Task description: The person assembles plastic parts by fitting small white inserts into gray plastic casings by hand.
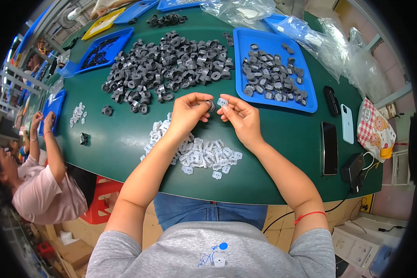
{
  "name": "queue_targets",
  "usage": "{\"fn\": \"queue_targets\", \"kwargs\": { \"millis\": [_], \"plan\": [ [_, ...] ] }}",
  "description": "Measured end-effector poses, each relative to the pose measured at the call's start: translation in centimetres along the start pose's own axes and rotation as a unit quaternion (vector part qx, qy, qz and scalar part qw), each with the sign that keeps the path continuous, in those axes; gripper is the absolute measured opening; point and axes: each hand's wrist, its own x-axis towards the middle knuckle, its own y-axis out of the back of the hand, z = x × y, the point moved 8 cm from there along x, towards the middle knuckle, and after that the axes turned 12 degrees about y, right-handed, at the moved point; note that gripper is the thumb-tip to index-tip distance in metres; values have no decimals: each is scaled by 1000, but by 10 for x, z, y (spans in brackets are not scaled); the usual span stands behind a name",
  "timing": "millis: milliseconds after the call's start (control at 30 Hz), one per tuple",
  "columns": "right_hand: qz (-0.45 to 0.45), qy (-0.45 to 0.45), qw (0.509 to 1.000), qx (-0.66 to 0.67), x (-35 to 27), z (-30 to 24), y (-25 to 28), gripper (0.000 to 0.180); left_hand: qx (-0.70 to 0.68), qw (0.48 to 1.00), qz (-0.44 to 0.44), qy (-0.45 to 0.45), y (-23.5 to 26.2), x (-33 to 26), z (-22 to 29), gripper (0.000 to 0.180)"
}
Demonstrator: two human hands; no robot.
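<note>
So the person was mid-assembly at the near edge of the desk [125, 139], hands raised just above it and close together. The left hand [186, 113] was pinching a small dark ring [210, 104] between thumb and fingertips, and the right hand [241, 118] was pinching a little white clip [223, 102], the two parts almost touching. Looked to me like the joining step: clip about to go onto or into the ring, though I couldn't tell if they'd actually met. Right under the hands sat a scatter of white clips [204, 155], and further back toward the middle was a big heap of dark rings [171, 65]. A blue tray [238, 88] toward the right edge held more rings, maybe finished ones, too small to say. My guess is the next move needed careful lining up and a firm press with the fingertips, since both bits were tiny. Two phones [329, 147] lay by the right edge, and another person [41, 185] worked at the left.
</note>
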Motion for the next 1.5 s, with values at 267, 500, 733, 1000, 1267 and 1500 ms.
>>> {"fn": "queue_targets", "kwargs": {
  "millis": [267,500,733,1000,1267,1500],
  "plan": [
    [8,-7,1000,24,1,3,1,21,-42,999,-8,-4,-3,1,2,20],
    [13,-19,1000,7,0,6,2,15,-60,997,-54,15,-9,-1,-4,32],
    [19,25,999,-12,-3,5,5,12,-38,997,-63,1,-12,-4,1,37],
    [21,35,999,-3,1,-1,3,16,-56,996,-71,-25,-13,-4,7,40],
    [51,-6,999,-13,2,0,11,18,-40,997,-59,-30,-12,-5,6,41],
    [43,-88,994,43,2,19,16,19,-9,998,-64,-22,-16,-6,5,40]
  ]
}}
